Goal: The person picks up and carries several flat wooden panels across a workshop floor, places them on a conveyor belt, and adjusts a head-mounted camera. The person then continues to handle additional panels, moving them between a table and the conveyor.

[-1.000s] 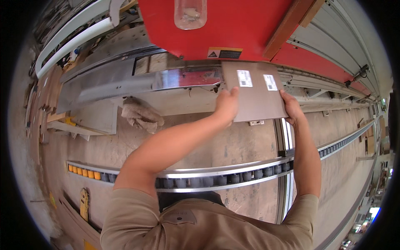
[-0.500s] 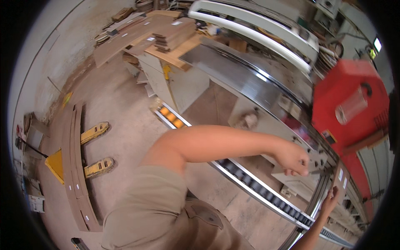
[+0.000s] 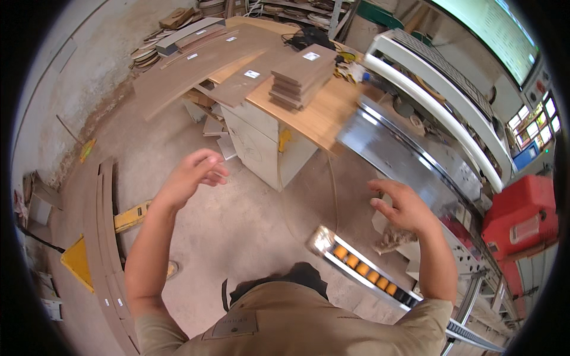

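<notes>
Both hands (image 3: 193, 178) (image 3: 402, 206) loosely spread, well apart, before a wood-topped table (image 3: 320, 121) with stacked brown boards (image 3: 304, 68)

Stained pale wall (image 3: 98, 77) at left, dusty grey-brown floor (image 3: 255, 231), wood-topped white cabinet (image 3: 252, 139), bright paned window (image 3: 539, 126) at right.

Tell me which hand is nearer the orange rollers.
Right. In the picture, the right hand is above and slightly right of the orange rollers; the left hand farther away, to their upper left.
</notes>
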### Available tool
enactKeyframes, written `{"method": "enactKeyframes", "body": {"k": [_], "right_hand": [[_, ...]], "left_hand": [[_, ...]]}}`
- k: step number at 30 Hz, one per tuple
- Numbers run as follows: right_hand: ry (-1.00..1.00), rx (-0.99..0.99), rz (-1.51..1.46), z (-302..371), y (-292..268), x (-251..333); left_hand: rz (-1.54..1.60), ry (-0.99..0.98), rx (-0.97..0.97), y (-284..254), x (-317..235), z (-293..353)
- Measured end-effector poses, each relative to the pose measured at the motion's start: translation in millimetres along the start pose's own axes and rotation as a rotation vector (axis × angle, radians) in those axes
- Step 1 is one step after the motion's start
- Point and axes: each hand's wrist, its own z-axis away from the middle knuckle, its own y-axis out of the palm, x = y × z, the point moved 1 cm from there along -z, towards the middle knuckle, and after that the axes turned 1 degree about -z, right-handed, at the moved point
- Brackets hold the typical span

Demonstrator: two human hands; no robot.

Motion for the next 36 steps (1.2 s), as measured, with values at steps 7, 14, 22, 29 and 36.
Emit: {"method": "enactKeyframes", "body": {"k": [7,14,22,29,36], "right_hand": [[-0.067,0.160,0.069,-192.8,-2.4,21.5],[0.082,0.095,0.178,-334.6,-24.3,13.3],[0.175,-0.010,0.441,-536.0,-59.4,-67.0],[0.632,-0.249,0.524,-702.4,-44.1,-203.0],[0.709,-0.464,0.530,-759.5,-35.6,-251.0]], "left_hand": [[-0.139,0.086,-0.025,-100.8,7.2,-120.6],[-0.495,0.306,0.140,-148.7,-16.4,-366.3],[-0.467,0.212,0.249,-168.7,-2.7,-577.8],[-0.466,0.397,0.356,-128.4,-1.5,-689.9],[-0.583,0.438,0.425,-105.3,-6.1,-728.5]]}}
